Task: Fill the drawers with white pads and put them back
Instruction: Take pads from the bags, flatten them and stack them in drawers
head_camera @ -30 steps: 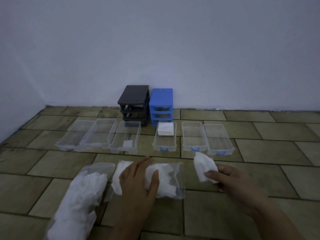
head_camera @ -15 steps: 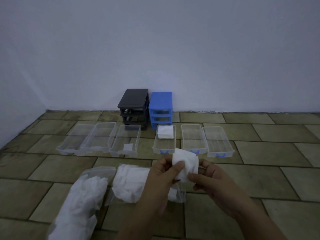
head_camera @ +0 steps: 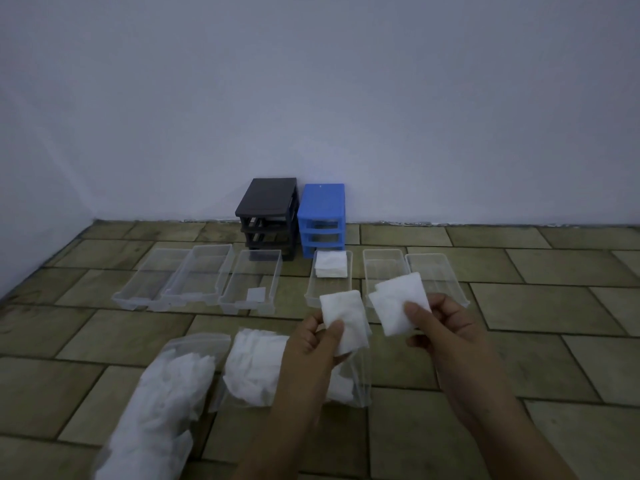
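My left hand (head_camera: 313, 344) pinches one white pad (head_camera: 343, 317) and my right hand (head_camera: 446, 327) pinches another white pad (head_camera: 398, 301), both held up above the floor. Behind them lie several clear drawers in a row. The drawer with pads (head_camera: 330, 289) holds a small white stack (head_camera: 330, 268) at its far end. Two bare clear drawers (head_camera: 382, 268) (head_camera: 436, 275) lie to its right. Three more (head_camera: 159, 282) (head_camera: 204, 275) (head_camera: 252, 285) lie to the left. A black frame (head_camera: 268, 216) and a blue frame (head_camera: 322, 220) stand by the wall.
Two clear plastic bags of white pads lie on the tiled floor near me: one (head_camera: 252, 368) under my left arm, another (head_camera: 162, 403) at the lower left. A small white scrap (head_camera: 255, 294) lies in the third clear drawer. The wall closes off the back and left.
My left hand left the bag and joined the right at the pad bundle. The bundle is now split, one pad in each hand, held apart.
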